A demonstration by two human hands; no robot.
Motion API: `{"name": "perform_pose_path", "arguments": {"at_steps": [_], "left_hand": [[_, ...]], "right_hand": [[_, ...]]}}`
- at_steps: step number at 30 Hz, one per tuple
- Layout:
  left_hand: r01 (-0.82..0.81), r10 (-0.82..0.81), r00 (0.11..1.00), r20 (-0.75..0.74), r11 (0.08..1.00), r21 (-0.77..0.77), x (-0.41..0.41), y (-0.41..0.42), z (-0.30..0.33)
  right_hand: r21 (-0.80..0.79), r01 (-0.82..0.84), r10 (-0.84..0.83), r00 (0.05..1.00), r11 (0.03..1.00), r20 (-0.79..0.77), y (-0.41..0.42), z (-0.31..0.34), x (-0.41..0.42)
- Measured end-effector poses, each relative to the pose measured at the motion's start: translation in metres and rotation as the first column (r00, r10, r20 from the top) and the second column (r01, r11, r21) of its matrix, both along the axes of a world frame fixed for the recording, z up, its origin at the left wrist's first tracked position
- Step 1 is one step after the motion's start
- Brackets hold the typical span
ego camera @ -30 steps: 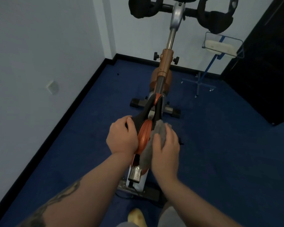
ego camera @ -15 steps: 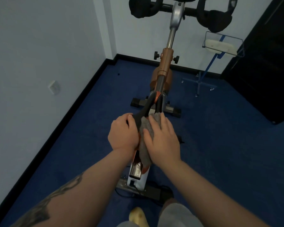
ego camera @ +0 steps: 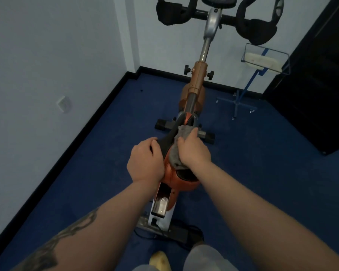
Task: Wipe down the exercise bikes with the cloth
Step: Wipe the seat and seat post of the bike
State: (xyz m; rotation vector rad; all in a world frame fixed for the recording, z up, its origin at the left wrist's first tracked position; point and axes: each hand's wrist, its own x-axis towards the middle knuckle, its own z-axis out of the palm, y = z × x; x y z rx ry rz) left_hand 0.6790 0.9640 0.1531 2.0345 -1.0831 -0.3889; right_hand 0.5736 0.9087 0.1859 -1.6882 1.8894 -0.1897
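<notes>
While we stand at the rear of the bike [ego camera: 199, 79], looking down its length toward the handlebars [ego camera: 215, 16], we are part-way through wiping the saddle [ego camera: 170, 137]. By our reading, this is the wiping step itself, with the cloth already on the seat and the rest of the frame yet to be done.

Our right hand [ego camera: 194, 151] lies over the saddle's right side, fingers curled down and bunching the grey cloth [ego camera: 181, 142] against the surface. Grey folds show past the fingertips toward the saddle's nose and under the palm toward its broad rear edge.

Our left hand [ego camera: 145, 163] rests on the saddle's left edge, fingers bent over the black rim and gripping it, as if to steady the seat. Both forearms reach forward from the bottom corners of the view, nearly parallel, with the wrists close together on either side of the saddle.

We judge the next move calls for firm, even pressure along the saddle to its narrow nose, then a shift to the orange frame [ego camera: 172, 180] below and the post [ego camera: 204, 51] ahead. The left hand will need to let go of its edge so that strip gets wiped too.

The bike stands on a blue carpet [ego camera: 86, 173], close to the room's far corner.
</notes>
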Motion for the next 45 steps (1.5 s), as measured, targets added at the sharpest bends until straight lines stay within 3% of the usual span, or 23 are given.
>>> {"name": "perform_pose_path", "arguments": {"at_steps": [6,11,17,22,24,29,34,40,45], "left_hand": [[-0.002,0.002,1.000,-0.009,1.000,0.011,0.000,-0.001,0.000],[0.000,0.000,1.000,0.002,1.000,0.017,0.000,0.000,0.002],[0.023,-0.023,1.000,-0.004,0.999,0.038,0.000,-0.001,0.003],[0.021,-0.022,1.000,0.013,0.999,0.047,-0.001,-0.001,0.003],[0.022,-0.022,1.000,0.011,0.999,0.041,0.000,0.000,0.004],[0.055,-0.055,0.998,0.001,0.997,0.050,0.001,-0.001,0.006],[0.039,-0.040,0.999,0.010,0.998,0.047,0.001,0.000,0.005],[0.048,-0.049,0.999,0.007,0.998,0.038,0.002,-0.001,0.002],[0.044,-0.045,0.999,0.006,0.998,0.041,0.002,0.000,0.003]], "right_hand": [[-0.167,-0.093,0.086,0.995,0.982,-0.050,0.051,-0.008,-0.006],[0.004,0.039,-0.039,0.999,0.999,-0.005,-0.004,-0.001,0.003],[-0.196,-0.106,0.105,0.994,0.975,-0.012,0.042,-0.010,-0.010],[0.015,0.057,-0.057,0.997,0.998,0.045,-0.004,-0.006,-0.002],[-0.020,0.081,-0.081,0.997,0.996,0.017,-0.007,-0.004,0.004],[-0.228,-0.141,0.129,0.989,0.963,-0.067,0.048,-0.012,-0.003],[-0.005,0.015,-0.015,0.999,1.000,-0.041,0.002,-0.005,0.007],[-0.177,-0.160,0.155,0.987,0.971,-0.044,0.049,-0.010,-0.011],[0.052,0.034,-0.034,0.999,0.998,0.011,-0.001,0.002,0.001]]}}
